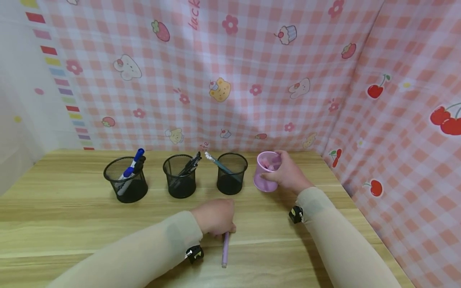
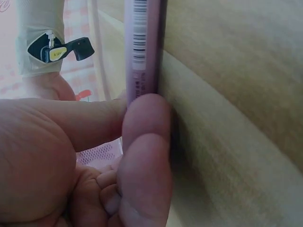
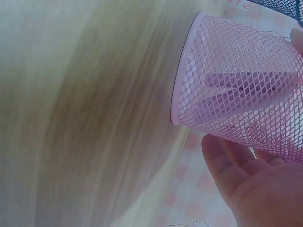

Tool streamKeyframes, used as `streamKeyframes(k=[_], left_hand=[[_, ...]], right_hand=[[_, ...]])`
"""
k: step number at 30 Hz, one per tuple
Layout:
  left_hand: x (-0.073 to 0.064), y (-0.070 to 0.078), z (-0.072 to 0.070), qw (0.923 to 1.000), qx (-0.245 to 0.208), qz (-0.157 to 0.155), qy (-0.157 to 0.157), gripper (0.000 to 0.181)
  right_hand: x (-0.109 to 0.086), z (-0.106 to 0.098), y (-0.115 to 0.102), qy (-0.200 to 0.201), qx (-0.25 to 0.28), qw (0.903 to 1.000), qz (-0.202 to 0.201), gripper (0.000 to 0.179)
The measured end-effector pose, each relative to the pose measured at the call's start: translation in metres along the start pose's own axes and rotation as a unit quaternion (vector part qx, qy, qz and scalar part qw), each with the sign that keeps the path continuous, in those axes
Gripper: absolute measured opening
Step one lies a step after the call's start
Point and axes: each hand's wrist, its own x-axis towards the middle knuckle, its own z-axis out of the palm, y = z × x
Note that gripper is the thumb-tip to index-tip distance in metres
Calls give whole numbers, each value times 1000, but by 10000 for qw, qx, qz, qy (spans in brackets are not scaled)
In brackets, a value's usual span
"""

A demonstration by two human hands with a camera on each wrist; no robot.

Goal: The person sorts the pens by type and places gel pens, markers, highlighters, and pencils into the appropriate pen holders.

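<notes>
My left hand (image 1: 216, 217) pinches a slim purple pen (image 1: 225, 253) between thumb and fingers, low over the wooden table. A barcode shows on the pen's barrel (image 2: 142, 52) in the left wrist view; whether the pen touches the wood I cannot tell. On the right, my right hand (image 1: 289, 175) grips a pink mesh pen cup (image 1: 260, 180), thumb on the near side and fingers round the far side. The cup stands upright on the table. Through its mesh, the right wrist view shows purple pens (image 3: 251, 79) leaning inside.
Left of the pink cup stand three black mesh cups. One (image 1: 230, 186) holds a teal pencil (image 1: 219, 163), the middle one (image 1: 181, 190) black pens (image 1: 191, 165), and the leftmost (image 1: 131, 194) blue and black markers (image 1: 137, 157). A checked pink cloth (image 1: 237, 56) hangs behind and to the right.
</notes>
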Motion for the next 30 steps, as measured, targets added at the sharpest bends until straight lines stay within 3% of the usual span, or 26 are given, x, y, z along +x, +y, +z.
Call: streamKeyframes(k=[9,30], left_hand=[[1,4,3,10000,63,-8,55,30],[1,1,2,9993,-290,-215,-50,34]], right_hand=[[-1,-2,2,11,16,10000,-14,110],[0,0,-1,-42,-60,10000,54,109]])
